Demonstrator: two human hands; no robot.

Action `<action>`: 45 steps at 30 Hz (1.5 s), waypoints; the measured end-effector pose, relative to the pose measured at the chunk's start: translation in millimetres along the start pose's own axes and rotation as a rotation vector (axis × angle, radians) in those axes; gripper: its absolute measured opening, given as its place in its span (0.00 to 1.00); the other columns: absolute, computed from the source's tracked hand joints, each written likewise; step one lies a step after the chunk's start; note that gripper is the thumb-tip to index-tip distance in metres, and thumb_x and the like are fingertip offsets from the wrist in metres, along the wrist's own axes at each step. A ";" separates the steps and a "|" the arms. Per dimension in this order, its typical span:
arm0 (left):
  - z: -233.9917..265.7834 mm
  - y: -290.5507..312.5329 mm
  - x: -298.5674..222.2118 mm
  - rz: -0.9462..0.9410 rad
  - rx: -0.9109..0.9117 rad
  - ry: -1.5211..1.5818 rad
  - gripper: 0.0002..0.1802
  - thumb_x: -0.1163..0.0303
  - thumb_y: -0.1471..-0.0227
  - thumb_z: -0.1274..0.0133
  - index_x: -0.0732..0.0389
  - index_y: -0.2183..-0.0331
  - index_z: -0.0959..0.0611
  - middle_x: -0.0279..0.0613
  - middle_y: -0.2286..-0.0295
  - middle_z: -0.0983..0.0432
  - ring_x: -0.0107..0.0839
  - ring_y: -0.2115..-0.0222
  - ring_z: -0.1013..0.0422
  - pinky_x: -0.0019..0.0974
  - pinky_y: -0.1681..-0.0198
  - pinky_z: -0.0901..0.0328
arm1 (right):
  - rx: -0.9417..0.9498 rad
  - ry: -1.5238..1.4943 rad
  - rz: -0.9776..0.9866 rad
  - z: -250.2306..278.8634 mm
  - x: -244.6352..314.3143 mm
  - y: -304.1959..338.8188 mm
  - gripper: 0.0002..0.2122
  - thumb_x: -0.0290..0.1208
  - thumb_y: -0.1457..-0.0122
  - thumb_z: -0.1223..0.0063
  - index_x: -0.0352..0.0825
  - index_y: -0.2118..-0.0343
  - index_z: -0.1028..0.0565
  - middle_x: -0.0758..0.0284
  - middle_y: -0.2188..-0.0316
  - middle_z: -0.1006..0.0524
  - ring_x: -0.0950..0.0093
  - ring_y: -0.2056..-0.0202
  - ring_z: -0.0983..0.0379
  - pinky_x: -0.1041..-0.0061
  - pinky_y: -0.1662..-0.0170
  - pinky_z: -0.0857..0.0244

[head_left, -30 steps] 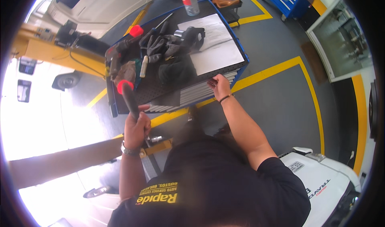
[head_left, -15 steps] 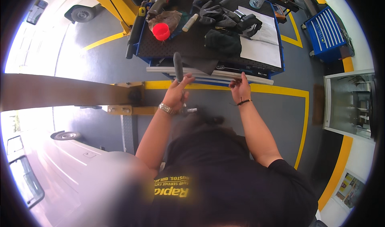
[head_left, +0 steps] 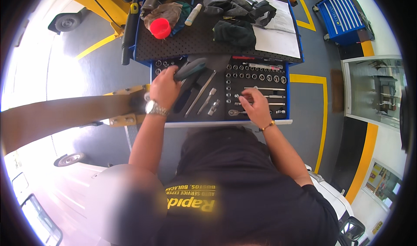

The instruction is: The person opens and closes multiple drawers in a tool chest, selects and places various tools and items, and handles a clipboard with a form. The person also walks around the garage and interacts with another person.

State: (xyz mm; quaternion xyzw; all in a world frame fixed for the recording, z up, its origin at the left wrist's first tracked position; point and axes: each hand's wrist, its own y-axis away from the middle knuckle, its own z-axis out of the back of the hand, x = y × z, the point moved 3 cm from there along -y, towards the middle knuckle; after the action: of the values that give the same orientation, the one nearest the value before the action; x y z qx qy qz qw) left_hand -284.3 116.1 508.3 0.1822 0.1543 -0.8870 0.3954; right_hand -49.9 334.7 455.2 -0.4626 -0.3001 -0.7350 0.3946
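My left hand [head_left: 166, 87] is closed round a ratchet wrench, whose thick dark grey handle [head_left: 191, 69] sticks out to the right above the tool drawer's left half; its head is hidden by the hand. Over the drawer's right half hovers my right hand [head_left: 257, 107], fingers loosely bent and apart, holding nothing visible. Beneath it lie a small chrome ratchet [head_left: 234, 112] and several bars in dark foam. Rows of sockets [head_left: 255, 76] fill the foam farther back. Between the hands are a long extension bar [head_left: 200, 93], a shorter one [head_left: 207, 100] and a universal joint [head_left: 213, 108].
Atop the blue tool cart's perforated black mat [head_left: 195, 44] lie a red cup [head_left: 160, 28], dark gloves [head_left: 228, 5], a black cloth [head_left: 234, 33] and papers [head_left: 278, 42]. A brown lift arm [head_left: 74, 118] reaches in at left. A blue drawer cabinet [head_left: 341, 16] stands far right.
The drawer has come out toward me, baring its tools. My right hand has left the drawer's front edge and is over the foam. My left hand has carried the ratchet wrench over the drawer.
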 end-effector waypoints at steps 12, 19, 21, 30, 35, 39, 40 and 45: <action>-25.9 -98.5 -1.6 -0.223 0.142 -0.268 0.20 0.66 0.52 0.42 0.55 0.54 0.21 0.42 0.66 0.27 0.46 0.68 0.25 0.46 0.64 0.30 | -0.282 -0.480 -0.409 -69.8 -5.6 -133.5 0.22 0.34 0.40 0.46 0.19 0.50 0.32 0.57 0.72 0.22 0.73 0.83 0.25 0.77 0.81 0.35; -16.6 -83.9 -6.0 -0.273 0.041 -0.234 0.14 0.68 0.47 0.49 0.58 0.57 0.20 0.43 0.66 0.28 0.46 0.70 0.25 0.47 0.66 0.30 | -0.731 -0.502 -0.444 -73.0 -7.5 -146.2 0.13 0.32 0.46 0.39 0.24 0.68 0.25 0.61 0.79 0.24 0.69 0.79 0.26 0.72 0.78 0.34; -17.3 -78.7 -6.7 -0.273 0.044 -0.238 0.15 0.68 0.47 0.50 0.58 0.57 0.20 0.43 0.65 0.28 0.46 0.69 0.25 0.47 0.66 0.30 | -0.859 -0.333 -0.524 -72.4 -9.7 -148.1 0.15 0.34 0.48 0.39 0.23 0.71 0.26 0.53 0.75 0.20 0.55 0.69 0.22 0.64 0.63 0.29; 6.4 -27.3 -24.6 -0.223 0.053 -0.117 0.17 0.70 0.53 0.42 0.56 0.58 0.18 0.43 0.66 0.28 0.46 0.69 0.25 0.45 0.65 0.29 | -0.775 -0.909 -0.714 -74.4 11.8 -108.5 0.19 0.45 0.39 0.50 0.28 0.66 0.31 0.61 0.78 0.27 0.72 0.82 0.30 0.74 0.83 0.34; 21.0 81.7 -52.8 -0.211 0.428 -0.094 0.21 0.75 0.52 0.51 0.64 0.53 0.24 0.50 0.63 0.31 0.49 0.70 0.25 0.47 0.66 0.29 | -0.289 0.150 0.303 -32.4 73.9 27.2 0.13 0.41 0.41 0.46 0.36 0.64 0.29 0.67 0.73 0.28 0.72 0.71 0.28 0.74 0.65 0.33; 29.7 122.7 -88.8 -0.458 0.511 0.000 0.17 0.71 0.50 0.48 0.62 0.56 0.22 0.45 0.65 0.28 0.44 0.70 0.24 0.43 0.67 0.29 | 0.294 0.710 0.474 -55.1 105.7 80.9 0.17 0.40 0.51 0.38 0.36 0.63 0.28 0.63 0.76 0.25 0.62 0.71 0.26 0.65 0.66 0.32; 45.1 121.8 -86.5 -0.477 0.356 0.028 0.18 0.70 0.51 0.46 0.61 0.56 0.21 0.44 0.64 0.27 0.43 0.69 0.24 0.43 0.66 0.29 | 0.354 0.694 0.351 -50.9 109.6 78.7 0.16 0.40 0.51 0.38 0.36 0.63 0.27 0.62 0.75 0.25 0.62 0.71 0.25 0.65 0.66 0.32; 82.4 111.3 -47.4 -0.312 0.255 0.529 0.24 0.72 0.56 0.38 0.57 0.54 0.22 0.44 0.58 0.24 0.43 0.63 0.24 0.41 0.60 0.30 | 0.416 0.434 -0.110 -22.0 117.9 93.5 0.15 0.40 0.50 0.39 0.34 0.65 0.25 0.58 0.73 0.23 0.59 0.69 0.25 0.67 0.65 0.32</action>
State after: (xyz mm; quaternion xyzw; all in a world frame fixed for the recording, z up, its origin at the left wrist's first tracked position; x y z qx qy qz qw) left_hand -187.1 41.1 588.0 0.4286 0.1653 -0.8709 0.1749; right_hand -10.1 233.8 561.8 -0.1870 -0.3776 -0.7597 0.4953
